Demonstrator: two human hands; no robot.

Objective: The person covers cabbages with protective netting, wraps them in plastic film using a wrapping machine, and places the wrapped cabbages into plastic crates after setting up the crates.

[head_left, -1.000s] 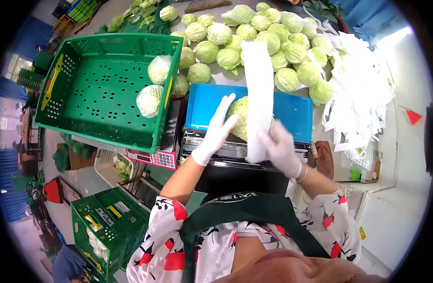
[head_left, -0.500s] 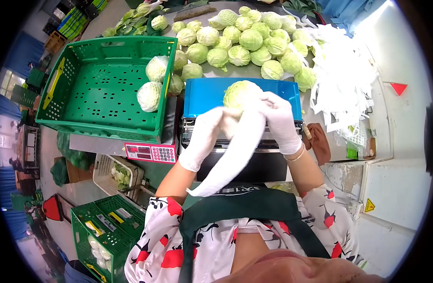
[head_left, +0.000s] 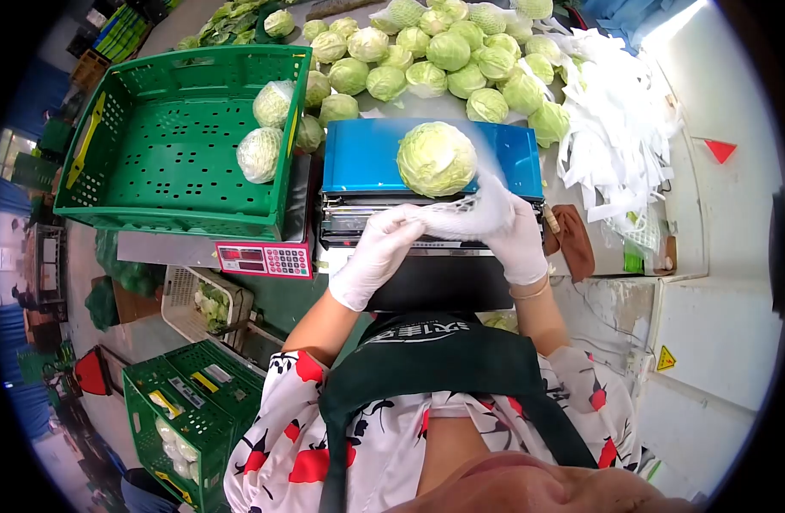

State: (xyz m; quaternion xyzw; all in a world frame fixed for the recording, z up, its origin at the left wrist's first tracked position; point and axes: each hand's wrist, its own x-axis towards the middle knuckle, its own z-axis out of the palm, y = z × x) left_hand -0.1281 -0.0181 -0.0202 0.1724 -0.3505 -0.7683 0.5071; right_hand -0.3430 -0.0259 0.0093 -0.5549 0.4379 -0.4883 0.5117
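Observation:
Both hands wear white gloves. My left hand (head_left: 378,256) pinches one end of a white net sleeve (head_left: 465,214) at the near edge of the blue-topped machine (head_left: 358,158). My right hand (head_left: 520,244) grips the other side of the sleeve, which is stretched between the hands and partly blurred on the right. A bare green cabbage (head_left: 437,160) rests on the blue top, just beyond the sleeve.
A green crate (head_left: 174,222) with two netted cabbages (head_left: 260,155) stands left on a scale (head_left: 264,258). Loose cabbages (head_left: 449,51) are heaped at the back. White sleeves (head_left: 614,128) lie in a pile at right. Stacked green crates (head_left: 191,410) stand lower left.
The sleeve, earlier hanging down as a long strip, is now spread between both hands. My hands have moved nearer my body, off the cabbage, which now lies uncovered on the blue top.

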